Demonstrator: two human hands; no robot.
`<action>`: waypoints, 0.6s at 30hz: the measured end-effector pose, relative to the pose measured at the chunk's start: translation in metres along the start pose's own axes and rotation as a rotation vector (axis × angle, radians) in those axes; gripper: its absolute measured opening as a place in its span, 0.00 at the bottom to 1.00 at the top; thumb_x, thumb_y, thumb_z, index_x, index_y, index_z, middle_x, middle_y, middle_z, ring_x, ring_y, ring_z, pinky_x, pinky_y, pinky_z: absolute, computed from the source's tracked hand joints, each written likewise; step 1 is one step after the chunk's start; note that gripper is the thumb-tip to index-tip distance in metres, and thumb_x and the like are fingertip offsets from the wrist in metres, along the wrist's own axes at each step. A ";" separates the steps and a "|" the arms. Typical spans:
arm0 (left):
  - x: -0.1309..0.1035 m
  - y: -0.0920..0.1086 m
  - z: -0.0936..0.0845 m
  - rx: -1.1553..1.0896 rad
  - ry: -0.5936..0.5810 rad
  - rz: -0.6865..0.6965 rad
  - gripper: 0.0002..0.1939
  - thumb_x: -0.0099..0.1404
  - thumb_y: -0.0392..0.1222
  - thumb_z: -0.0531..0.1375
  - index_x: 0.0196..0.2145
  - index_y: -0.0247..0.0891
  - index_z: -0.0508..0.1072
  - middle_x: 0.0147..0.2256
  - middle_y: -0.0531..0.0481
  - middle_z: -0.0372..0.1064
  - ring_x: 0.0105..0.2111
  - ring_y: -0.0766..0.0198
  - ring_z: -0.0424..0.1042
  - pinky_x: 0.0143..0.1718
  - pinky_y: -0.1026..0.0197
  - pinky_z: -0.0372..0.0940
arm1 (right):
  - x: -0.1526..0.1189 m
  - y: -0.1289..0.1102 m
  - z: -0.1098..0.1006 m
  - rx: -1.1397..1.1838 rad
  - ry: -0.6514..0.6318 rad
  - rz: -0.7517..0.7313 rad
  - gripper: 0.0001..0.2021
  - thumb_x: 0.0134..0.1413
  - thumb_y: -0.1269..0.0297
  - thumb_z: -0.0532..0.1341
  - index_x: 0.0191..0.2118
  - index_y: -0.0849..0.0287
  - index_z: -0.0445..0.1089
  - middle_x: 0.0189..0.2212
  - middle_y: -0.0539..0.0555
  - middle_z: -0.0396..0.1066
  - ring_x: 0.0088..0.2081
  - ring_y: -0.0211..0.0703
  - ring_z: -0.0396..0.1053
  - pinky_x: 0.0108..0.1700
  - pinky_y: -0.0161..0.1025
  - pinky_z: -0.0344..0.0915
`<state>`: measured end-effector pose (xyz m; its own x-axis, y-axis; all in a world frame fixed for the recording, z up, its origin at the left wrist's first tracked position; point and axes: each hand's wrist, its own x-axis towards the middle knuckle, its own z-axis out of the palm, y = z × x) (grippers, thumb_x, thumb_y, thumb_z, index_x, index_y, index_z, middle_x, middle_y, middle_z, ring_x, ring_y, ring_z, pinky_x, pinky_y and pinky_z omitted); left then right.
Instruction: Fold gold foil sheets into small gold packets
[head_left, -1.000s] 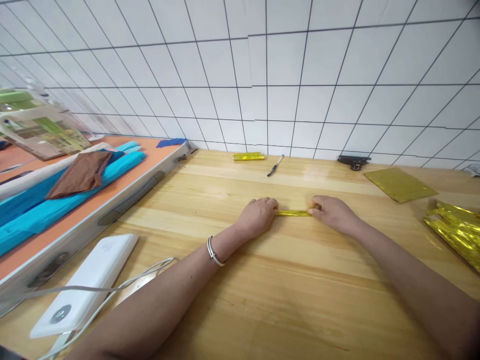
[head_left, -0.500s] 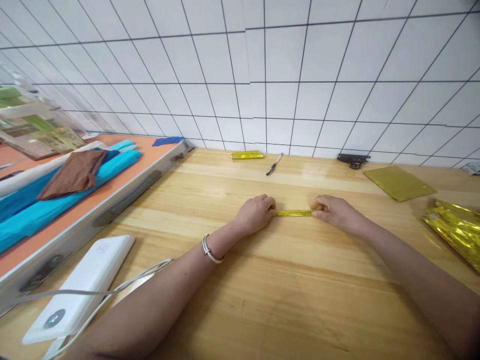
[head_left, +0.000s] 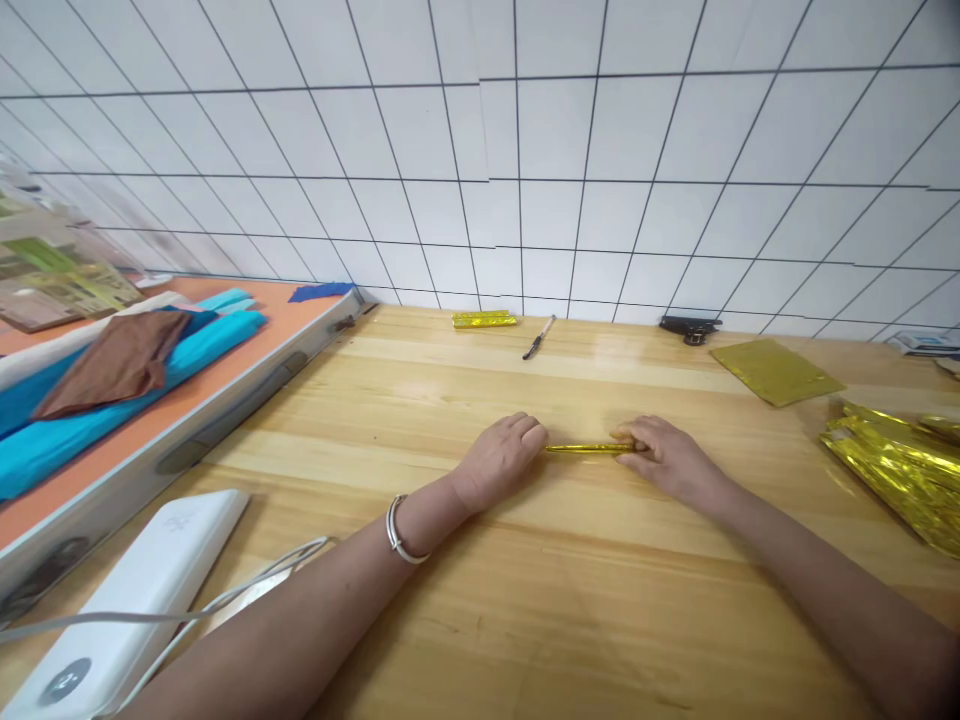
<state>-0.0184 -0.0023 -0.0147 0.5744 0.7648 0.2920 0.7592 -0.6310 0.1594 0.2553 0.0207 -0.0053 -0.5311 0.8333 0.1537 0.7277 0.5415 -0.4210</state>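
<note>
A thin strip of shiny gold foil (head_left: 589, 449) stretches between my two hands, just above or on the wooden table. My left hand (head_left: 502, 455), with a silver bangle on its wrist, is closed on the strip's left end; the fingertips are partly hidden. The right end sits pinched between the thumb and fingers of my right hand (head_left: 660, 455). Farther back, a folded piece of gold foil (head_left: 484, 319) lies near the wall. To the right are a flat gold sheet (head_left: 776, 372) and a pile of crinkled gold foil (head_left: 892, 470).
A pen (head_left: 538, 338) and a black clip-like object (head_left: 690, 328) lie by the tiled wall. At left, a white power bank (head_left: 127, 610) with cables rests on the wooden table (head_left: 480, 600). Beyond it, an orange surface (head_left: 225, 395) carries blue, brown and white folded material.
The view has shifted slightly, so everything sits a bit lower and to the left. The foil strip between my hands now looks narrower. Both hands keep hold of it.
</note>
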 end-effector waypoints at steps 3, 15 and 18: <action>-0.002 0.000 -0.001 0.044 0.022 0.059 0.07 0.64 0.30 0.48 0.32 0.36 0.64 0.33 0.47 0.64 0.34 0.61 0.61 0.37 0.60 0.60 | -0.012 -0.011 -0.005 -0.080 0.039 -0.082 0.06 0.56 0.65 0.55 0.37 0.56 0.69 0.31 0.53 0.68 0.36 0.44 0.65 0.38 0.39 0.62; 0.006 0.027 -0.006 0.113 -0.094 0.188 0.10 0.69 0.39 0.48 0.43 0.37 0.66 0.37 0.45 0.66 0.39 0.59 0.63 0.42 0.56 0.57 | -0.027 -0.027 -0.001 -0.168 0.162 -0.175 0.08 0.57 0.68 0.53 0.34 0.56 0.69 0.27 0.53 0.66 0.33 0.43 0.63 0.35 0.38 0.61; 0.008 0.035 -0.005 0.118 -0.086 0.190 0.08 0.68 0.36 0.48 0.37 0.36 0.67 0.32 0.47 0.67 0.33 0.61 0.64 0.36 0.58 0.56 | -0.024 -0.035 -0.001 -0.179 0.147 -0.193 0.08 0.58 0.68 0.53 0.33 0.57 0.69 0.27 0.53 0.66 0.32 0.42 0.63 0.34 0.38 0.60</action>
<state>0.0112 -0.0193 -0.0020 0.7305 0.6452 0.2238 0.6627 -0.7489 -0.0040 0.2432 -0.0186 0.0066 -0.6078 0.7134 0.3487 0.6917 0.6914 -0.2089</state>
